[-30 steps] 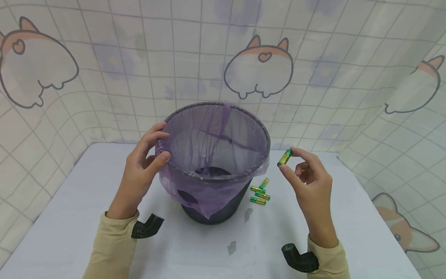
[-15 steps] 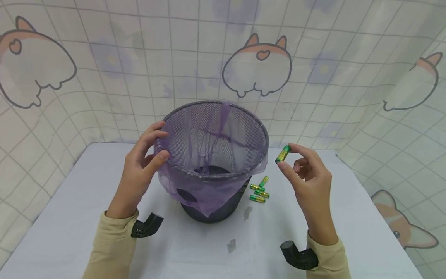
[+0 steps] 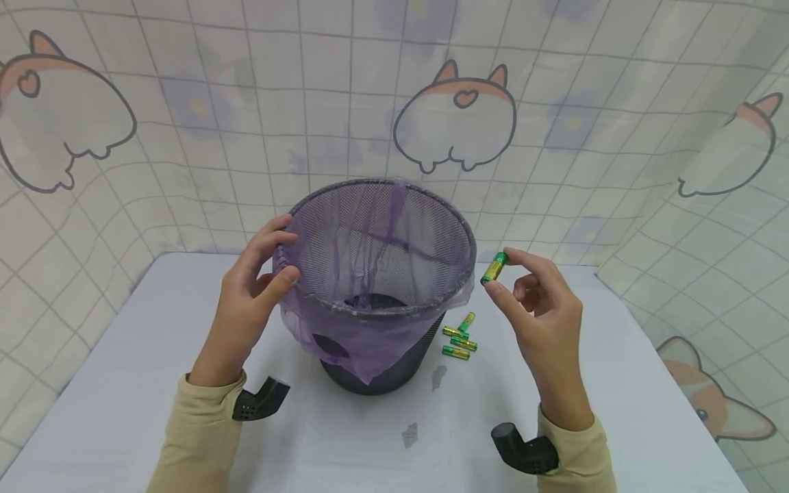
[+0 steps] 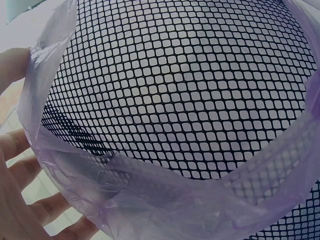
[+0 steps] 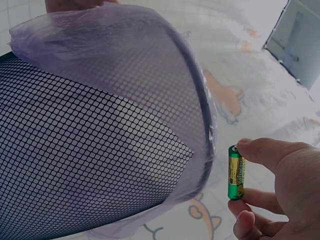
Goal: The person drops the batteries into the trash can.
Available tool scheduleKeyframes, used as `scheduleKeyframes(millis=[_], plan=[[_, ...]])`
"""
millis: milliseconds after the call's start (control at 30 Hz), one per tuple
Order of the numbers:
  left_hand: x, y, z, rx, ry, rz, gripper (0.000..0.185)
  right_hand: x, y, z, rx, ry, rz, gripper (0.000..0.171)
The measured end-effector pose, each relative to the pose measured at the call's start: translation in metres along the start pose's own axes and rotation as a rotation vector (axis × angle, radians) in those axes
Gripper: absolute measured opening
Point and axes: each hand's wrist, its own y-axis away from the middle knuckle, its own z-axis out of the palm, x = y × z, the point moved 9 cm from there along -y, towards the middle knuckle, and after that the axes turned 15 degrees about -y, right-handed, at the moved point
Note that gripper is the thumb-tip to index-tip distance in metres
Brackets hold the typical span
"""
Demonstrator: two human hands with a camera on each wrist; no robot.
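Observation:
A black mesh wastebasket (image 3: pixel 394 373) lined with a purple plastic bag (image 3: pixel 370 253) stands on the white table (image 3: pixel 123 383). My left hand (image 3: pixel 255 287) grips the basket's left rim, thumb over the bag edge; the left wrist view shows the mesh (image 4: pixel 190 100) and bag (image 4: pixel 165 205) close up. My right hand (image 3: pixel 536 301) pinches a green and gold battery (image 3: pixel 494 268) between thumb and forefinger, just right of the rim. The right wrist view shows that battery (image 5: pixel 236 172) upright beside the basket (image 5: pixel 90 150).
Several more green batteries (image 3: pixel 459 337) lie on the table at the basket's right foot. Two small scraps (image 3: pixel 409 436) lie in front of the basket. A tiled curtain with cartoon animals (image 3: pixel 456 116) hangs behind and to both sides of the table.
My right hand has carried the battery slightly left and up, closer to the basket rim. The left hand stays on the rim.

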Motion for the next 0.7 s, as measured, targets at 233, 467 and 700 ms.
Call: scheduleKeyframes(millis=[233, 467, 700], plan=[[-0.001, 0.001, 0.001, -0.001, 0.018, -0.003, 0.040, -0.003, -0.002, 0.004, -0.011, -0.042, -0.006, 0.046], [-0.001, 0.001, 0.000, 0.003, 0.020, 0.002, 0.040, -0.006, -0.005, 0.009, -0.019, -0.055, -0.013, 0.046], [0.000, 0.000, 0.000, 0.004, 0.010, 0.006, 0.040, -0.009, -0.007, 0.014, -0.031, -0.054, -0.014, 0.045]])
